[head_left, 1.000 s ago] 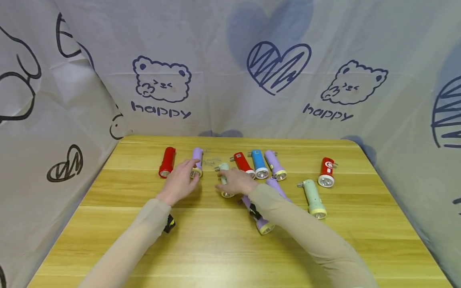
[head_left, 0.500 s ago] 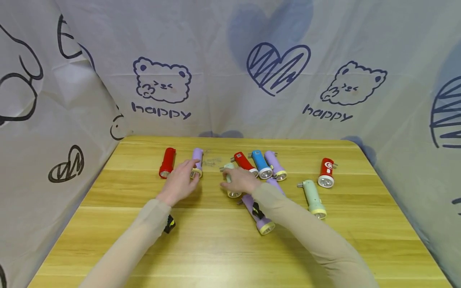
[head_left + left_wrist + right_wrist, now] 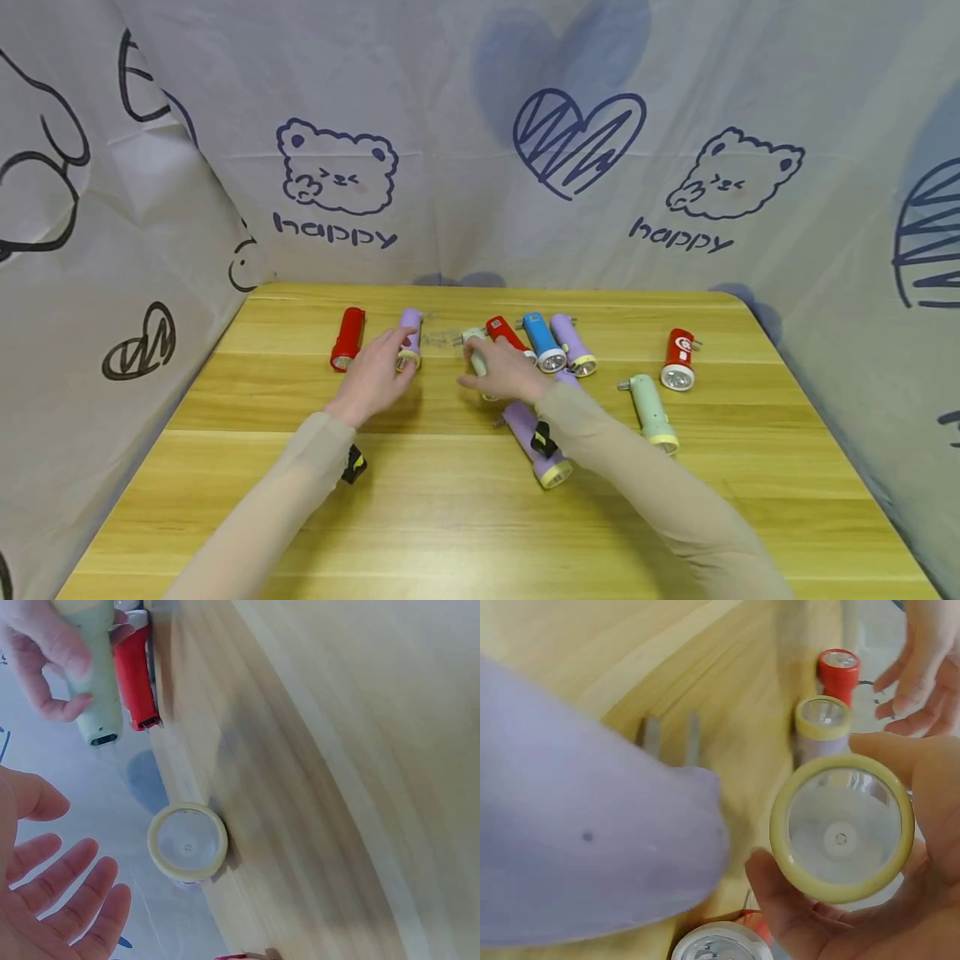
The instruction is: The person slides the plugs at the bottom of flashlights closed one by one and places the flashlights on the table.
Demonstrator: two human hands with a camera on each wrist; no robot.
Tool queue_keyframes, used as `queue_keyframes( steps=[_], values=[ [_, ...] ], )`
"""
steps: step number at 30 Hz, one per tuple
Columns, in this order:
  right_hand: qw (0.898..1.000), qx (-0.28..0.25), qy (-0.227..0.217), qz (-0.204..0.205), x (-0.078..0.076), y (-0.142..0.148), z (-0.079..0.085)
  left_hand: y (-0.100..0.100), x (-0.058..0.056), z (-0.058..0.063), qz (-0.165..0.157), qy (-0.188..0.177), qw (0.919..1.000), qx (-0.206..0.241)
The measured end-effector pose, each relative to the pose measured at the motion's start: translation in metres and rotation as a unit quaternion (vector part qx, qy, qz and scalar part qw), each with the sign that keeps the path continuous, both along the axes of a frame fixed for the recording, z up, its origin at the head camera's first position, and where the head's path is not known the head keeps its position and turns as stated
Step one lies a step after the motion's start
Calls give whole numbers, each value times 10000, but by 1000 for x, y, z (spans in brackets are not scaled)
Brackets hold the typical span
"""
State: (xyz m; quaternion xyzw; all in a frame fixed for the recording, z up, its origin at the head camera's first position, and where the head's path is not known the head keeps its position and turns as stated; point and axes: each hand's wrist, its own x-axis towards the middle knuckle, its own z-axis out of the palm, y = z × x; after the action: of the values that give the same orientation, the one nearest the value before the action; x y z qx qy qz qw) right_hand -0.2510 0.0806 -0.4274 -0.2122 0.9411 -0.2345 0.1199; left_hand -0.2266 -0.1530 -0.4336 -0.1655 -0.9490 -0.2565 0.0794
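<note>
Right hand [image 3: 512,372] has its fingers curled round the mint-green flashlight [image 3: 101,682], centre of frame, lens end toward the wearer; can't tell if it's fully off the bench [image 3: 390,517]. Left hand [image 3: 372,377], left of centre, fingers wide and holding nothing, right beside the left purple flashlight [image 3: 411,322]. Main risk I see: crowding. Right knuckles sit just beside the red flashlight [image 3: 502,330], so drifting right could shove it into the blue flashlight [image 3: 538,331] and roll the row. Second: the right wrist unit [image 3: 543,438] is over the front purple flashlight [image 3: 525,425]; drop the wrist and it could nudge that. Third: careless left fingers could roll their neighbour. Round bodies, flat bench, probably little to stop them.
</note>
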Motion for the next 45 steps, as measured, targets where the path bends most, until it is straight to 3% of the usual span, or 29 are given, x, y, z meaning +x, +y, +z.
queue_keyframes(
  steps=[6,11,16,23,31,40,45],
  values=[
    [9956,-909,-210,-41,0,8,6,3,-1,4,-90,93,9994,309],
    [9812,-1856,-519,-51,1,17,8,7,-2,8,-187,91,9983,542],
    [9525,-2750,-1237,-425,6,24,14,10,-3,11,-281,115,9968,733],
    [9170,-3612,-1479,-825,8,30,16,16,-1,16,-383,-3,9937,1049],
    [8670,-4522,-1758,-1136,13,34,18,23,1,21,-478,-41,9871,1526],
    [8538,-4838,-1393,-1326,15,41,15,30,4,28,-553,-420,9678,2418],
    [8570,-4822,-1208,-1359,21,48,16,39,8,33,-607,-681,9518,2928]
  ],
)
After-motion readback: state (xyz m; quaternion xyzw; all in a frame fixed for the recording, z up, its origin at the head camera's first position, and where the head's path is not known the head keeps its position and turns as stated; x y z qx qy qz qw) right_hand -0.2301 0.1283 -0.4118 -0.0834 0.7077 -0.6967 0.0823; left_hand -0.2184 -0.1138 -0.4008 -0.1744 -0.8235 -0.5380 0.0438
